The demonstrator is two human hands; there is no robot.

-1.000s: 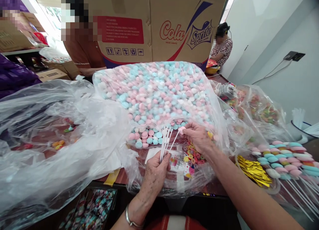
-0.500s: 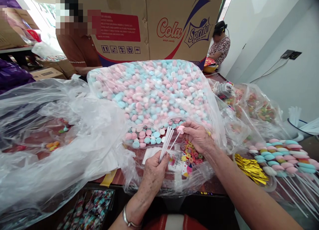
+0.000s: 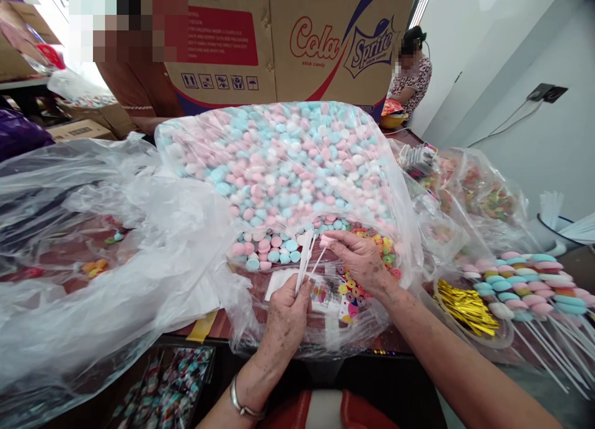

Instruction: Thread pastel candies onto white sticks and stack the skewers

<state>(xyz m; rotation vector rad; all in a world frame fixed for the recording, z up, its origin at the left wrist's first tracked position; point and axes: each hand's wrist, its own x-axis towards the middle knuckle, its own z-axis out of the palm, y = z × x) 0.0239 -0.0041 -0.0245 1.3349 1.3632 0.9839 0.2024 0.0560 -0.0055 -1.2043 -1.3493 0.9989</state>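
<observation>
A bunch of thin white sticks point(image 3: 304, 261) stands upright in my left hand point(image 3: 287, 311), which is closed around their lower ends. One stick leans to the right, and a pink marshmallow point(image 3: 325, 240) sits at its tip. My right hand point(image 3: 365, 261) pinches that marshmallow between thumb and fingertips. Behind both hands lies a large clear bag of pink, blue and white marshmallows point(image 3: 279, 162), its mouth open toward me. Small ring-shaped gummies point(image 3: 356, 291) in yellow, red and green lie beneath my right hand.
On the right, finished marshmallow skewers point(image 3: 530, 286) lie beside gold twist ties point(image 3: 466, 308). More white sticks fill a container point(image 3: 558, 234). Crumpled plastic point(image 3: 153, 230) covers the left side. A large carton point(image 3: 279, 44) stands behind the bag; a co-worker point(image 3: 139, 82) is at its left.
My right hand has moved slightly left with the pink marshmallow, closer to the bunch of sticks. My left hand keeps hold of the sticks. The view has shifted a little.
</observation>
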